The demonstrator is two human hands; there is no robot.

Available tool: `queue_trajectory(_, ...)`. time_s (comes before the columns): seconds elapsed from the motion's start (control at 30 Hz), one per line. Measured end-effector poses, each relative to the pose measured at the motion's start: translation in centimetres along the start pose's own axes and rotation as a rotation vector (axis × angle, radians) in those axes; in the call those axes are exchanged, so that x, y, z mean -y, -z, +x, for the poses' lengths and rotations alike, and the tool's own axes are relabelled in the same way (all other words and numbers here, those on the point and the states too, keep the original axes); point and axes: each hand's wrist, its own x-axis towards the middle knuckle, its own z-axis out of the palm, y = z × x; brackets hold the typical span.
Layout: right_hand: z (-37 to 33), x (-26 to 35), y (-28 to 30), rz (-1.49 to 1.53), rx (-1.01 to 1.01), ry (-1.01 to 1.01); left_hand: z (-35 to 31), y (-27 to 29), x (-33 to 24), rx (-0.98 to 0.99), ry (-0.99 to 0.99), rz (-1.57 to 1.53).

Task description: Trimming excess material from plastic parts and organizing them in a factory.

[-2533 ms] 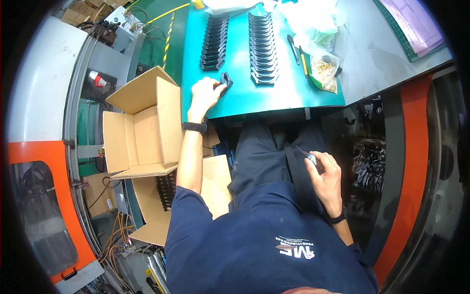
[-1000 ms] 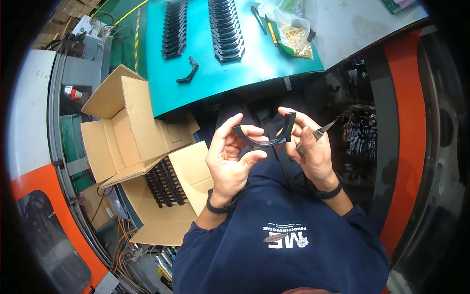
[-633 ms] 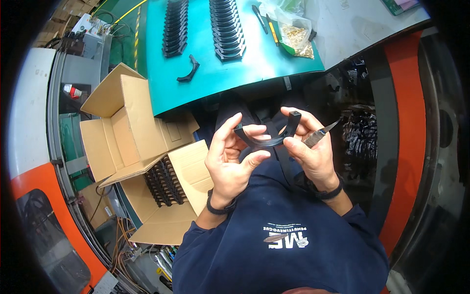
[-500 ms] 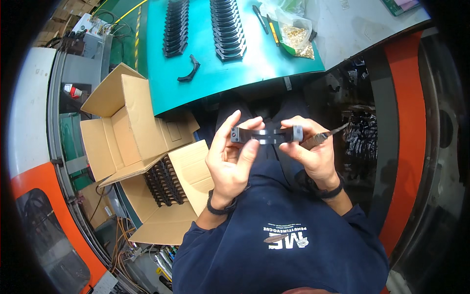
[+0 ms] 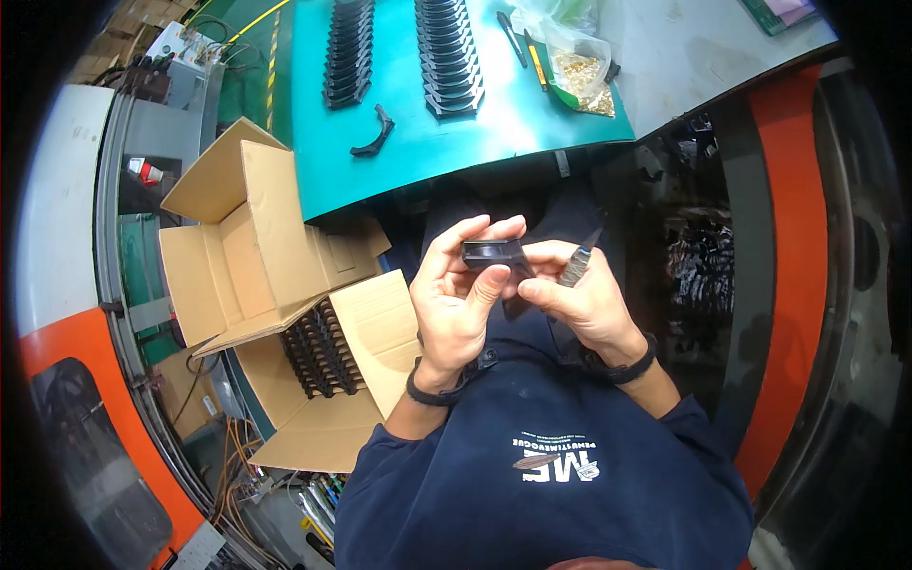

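Observation:
A black curved plastic part (image 5: pixel 491 252) is pinched between the thumb and fingers of my left hand (image 5: pixel 450 309), in front of my chest. My right hand (image 5: pixel 594 309) grips a craft knife (image 5: pixel 576 268) with a grey ridged handle, its thin blade pointing away from me. The right thumb and forefinger also meet the part's near end, which they partly hide. A single similar black arc (image 5: pixel 373 133) lies by itself on the green tabletop (image 5: pixel 328 180).
Two rows of stacked black arcs, a left row (image 5: pixel 349 52) and a right row (image 5: pixel 449 57), lie on the table. Beyond are a black pen (image 5: pixel 511 38), a yellow cutter (image 5: pixel 535 62) and a bag of small brass pieces (image 5: pixel 581 81). Cardboard boxes (image 5: pixel 271 228) stand left; one holds black parts (image 5: pixel 321 351).
The part has been turned from lying lengthwise between both hands to a foreshortened angle, closer to my left hand. My right hand has moved left, and the knife now points more steeply away.

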Motion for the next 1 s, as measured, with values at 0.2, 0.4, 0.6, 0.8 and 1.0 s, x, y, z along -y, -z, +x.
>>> queue_trajectory(0.2, -0.1, -0.7, 0.0, -0.214, -0.072, 0.189, -0.3, 0.0, -0.4, 0.001, 0.027, -0.008)
queue_trajectory(0.4, 0.0, -0.9, 0.8, -0.333, 0.031, 0.194, 0.1, 0.1, -0.4, 0.03, 0.089, 0.083)
queue_trajectory(0.6, 0.5, 0.4, 0.9, 0.377, 0.085, -0.072, 0.2, 2.1, 0.9, 0.136, -0.148, 0.14)
queue_trajectory(0.8, 0.8, -0.4, 0.5, 0.453, 0.076, -0.077, 0.1, 1.3, 2.0, 0.161, -0.353, 0.4)
queue_trajectory(1.0, 0.4, -0.7, 0.2, 0.082, 0.063, -0.017, 0.3, 1.6, 2.1, 0.095, -0.386, 0.23)
